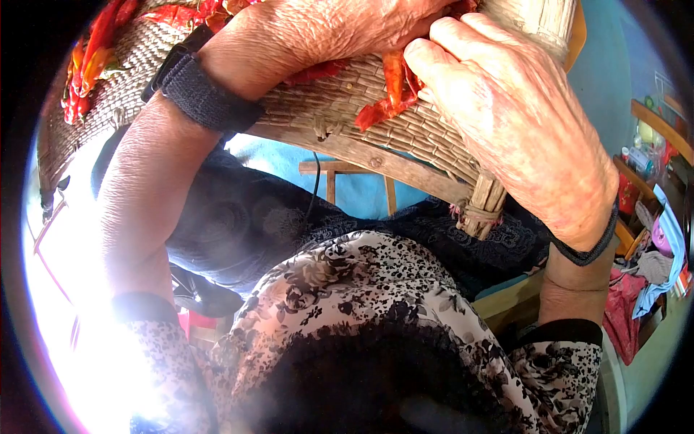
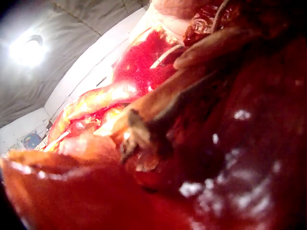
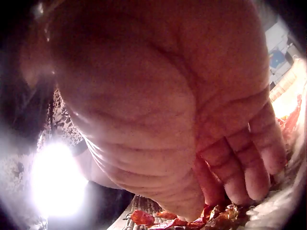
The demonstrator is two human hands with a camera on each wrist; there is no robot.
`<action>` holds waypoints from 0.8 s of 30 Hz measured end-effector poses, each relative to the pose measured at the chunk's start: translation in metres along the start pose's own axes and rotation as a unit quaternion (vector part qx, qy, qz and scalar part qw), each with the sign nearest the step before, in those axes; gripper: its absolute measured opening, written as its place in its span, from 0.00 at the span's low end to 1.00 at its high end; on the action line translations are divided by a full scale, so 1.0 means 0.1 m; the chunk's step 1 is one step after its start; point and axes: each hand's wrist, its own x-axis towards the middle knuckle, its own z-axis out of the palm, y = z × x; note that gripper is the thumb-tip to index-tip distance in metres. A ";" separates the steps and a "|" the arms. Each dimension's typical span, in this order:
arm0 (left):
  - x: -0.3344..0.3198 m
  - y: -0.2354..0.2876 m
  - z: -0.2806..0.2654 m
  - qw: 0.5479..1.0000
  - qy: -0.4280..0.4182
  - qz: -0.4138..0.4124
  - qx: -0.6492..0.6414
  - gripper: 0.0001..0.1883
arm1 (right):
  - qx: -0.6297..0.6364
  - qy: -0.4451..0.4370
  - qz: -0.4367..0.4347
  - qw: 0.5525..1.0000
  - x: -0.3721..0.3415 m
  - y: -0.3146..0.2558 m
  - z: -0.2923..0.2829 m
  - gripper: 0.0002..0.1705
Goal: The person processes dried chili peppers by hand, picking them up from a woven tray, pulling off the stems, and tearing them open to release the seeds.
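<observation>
Dried red chili peppers lie on a woven tray (image 1: 318, 101). My right hand (image 1: 513, 108) bends over the tray with its fingers curled down, and in the right wrist view its thumb and fingertips pinch pieces of dried chili pepper (image 3: 192, 221). A split orange-red chili (image 1: 394, 79) sticks out beneath its fingertips. My left hand (image 1: 347, 29) reaches in from the left and meets the right hand at the top edge; its fingertips are hidden. Wrinkled red chilies (image 2: 144, 72) with pale stems crowd close to the left wrist camera.
More chilies (image 1: 94, 58) lie at the tray's left side. A wooden bar (image 1: 361, 160) runs along the tray's near edge, ending in a tied corner post (image 1: 483, 206). At the right, clothes (image 1: 629, 304) and small items pile up by a wooden rack. Strong light glares at the lower left.
</observation>
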 end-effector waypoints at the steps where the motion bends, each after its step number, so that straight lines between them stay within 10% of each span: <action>1: 0.00 0.00 0.00 1.000 0.003 0.007 0.011 0.06 | -0.011 0.004 -0.008 1.000 0.00 0.00 0.00 0.14; 17: 0.00 -0.03 0.04 1.000 0.018 0.006 -0.009 0.07 | -0.005 -0.099 0.018 0.995 0.01 -0.02 0.01 0.14; 20: 0.01 0.00 0.02 1.000 0.005 0.002 -0.002 0.07 | -0.044 0.056 -0.006 0.997 -0.04 -0.02 0.13 0.14; 24: -0.01 -0.02 0.06 1.000 0.018 0.007 -0.002 0.07 | 0.028 -0.078 0.031 0.996 0.09 -0.05 -0.10 0.13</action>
